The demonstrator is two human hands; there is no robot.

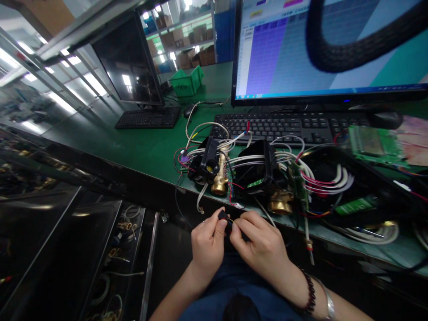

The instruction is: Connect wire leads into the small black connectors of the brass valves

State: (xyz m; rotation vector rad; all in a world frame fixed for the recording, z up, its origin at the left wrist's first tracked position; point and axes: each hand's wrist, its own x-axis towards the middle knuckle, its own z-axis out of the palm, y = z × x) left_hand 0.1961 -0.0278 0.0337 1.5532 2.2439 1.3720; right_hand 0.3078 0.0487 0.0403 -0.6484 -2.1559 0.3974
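A small black connector (223,215) is pinched between the thumb and fingers of my left hand (209,238). Close beside it, my right hand (259,236) pinches a thin dark wire (230,221) that runs to the connector, with a bit of yellow showing. Both hands are in front of the bench edge, above my lap. Just beyond them on the bench lie a black housing with a brass fitting (219,185) and white cables, and a second black housing (257,167) with a threaded brass fitting (280,203).
Behind the housings are a keyboard (274,127) and a lit monitor (301,53). A dark monitor (129,62) and a green bin (187,81) stand farther back. On the right lies a green circuit board (376,145). An open drawer (115,263) with cables and brass parts is at lower left.
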